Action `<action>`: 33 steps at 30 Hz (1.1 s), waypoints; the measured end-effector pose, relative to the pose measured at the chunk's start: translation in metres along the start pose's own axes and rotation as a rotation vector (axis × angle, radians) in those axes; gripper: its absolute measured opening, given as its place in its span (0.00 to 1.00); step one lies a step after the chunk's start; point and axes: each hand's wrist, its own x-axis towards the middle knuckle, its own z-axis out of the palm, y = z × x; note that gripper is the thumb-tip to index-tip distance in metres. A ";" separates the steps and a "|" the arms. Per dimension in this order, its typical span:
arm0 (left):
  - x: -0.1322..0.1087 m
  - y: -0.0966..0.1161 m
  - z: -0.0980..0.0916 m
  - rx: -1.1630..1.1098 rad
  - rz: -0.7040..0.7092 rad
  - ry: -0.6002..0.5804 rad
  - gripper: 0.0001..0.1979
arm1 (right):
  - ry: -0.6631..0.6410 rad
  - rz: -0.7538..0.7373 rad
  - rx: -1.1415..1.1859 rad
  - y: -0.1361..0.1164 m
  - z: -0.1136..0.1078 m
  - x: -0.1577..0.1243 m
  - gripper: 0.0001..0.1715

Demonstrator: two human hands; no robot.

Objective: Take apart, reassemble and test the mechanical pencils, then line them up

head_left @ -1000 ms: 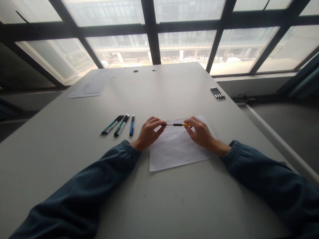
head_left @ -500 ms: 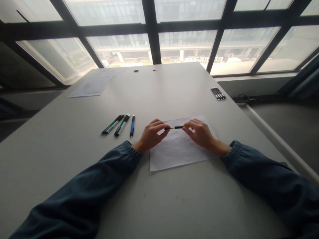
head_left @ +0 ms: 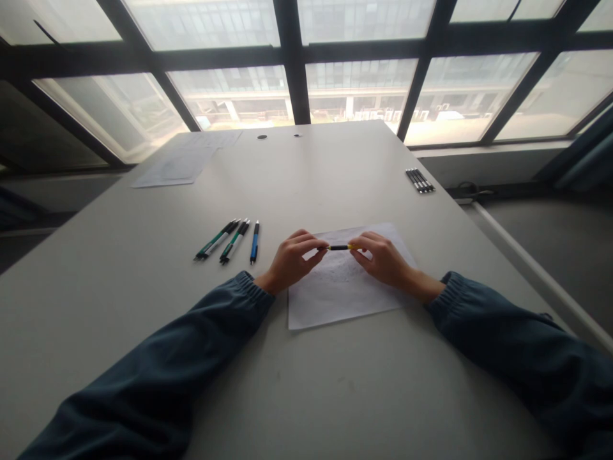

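Observation:
Over a sheet of white paper (head_left: 345, 300), a yellow pen barrel with a black grip (head_left: 340, 247) is held level between my two hands. My right hand (head_left: 378, 254) pinches its yellow right part between thumb and fingers. At the left end, the fingertips of my left hand (head_left: 297, 257) are closed on a thin dark pen refill (head_left: 322, 248), which meets the barrel's open end. Most of the refill is hidden by the barrel and fingers. Faint grey marks show on the paper below.
Left of my hands lie a blue pen (head_left: 255, 243) and several green, white and black pens (head_left: 234, 241). A row of black pen parts (head_left: 420, 181) lies near the right edge of the white table (head_left: 306, 185). Papers (head_left: 172, 166) rest at the far left, before the windows.
The thin refill that showed between my left fingers and the barrel has slid into it. The barrel's left end now sits against my left fingertips, and the pen is slightly lower.

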 end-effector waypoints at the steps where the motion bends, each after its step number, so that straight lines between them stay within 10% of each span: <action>1: 0.000 0.000 0.000 -0.001 -0.002 0.006 0.07 | -0.001 0.001 0.010 0.001 0.000 0.000 0.08; 33: -0.003 -0.006 0.003 -0.026 -0.041 0.034 0.06 | 0.009 -0.136 -0.231 -0.002 -0.005 0.000 0.09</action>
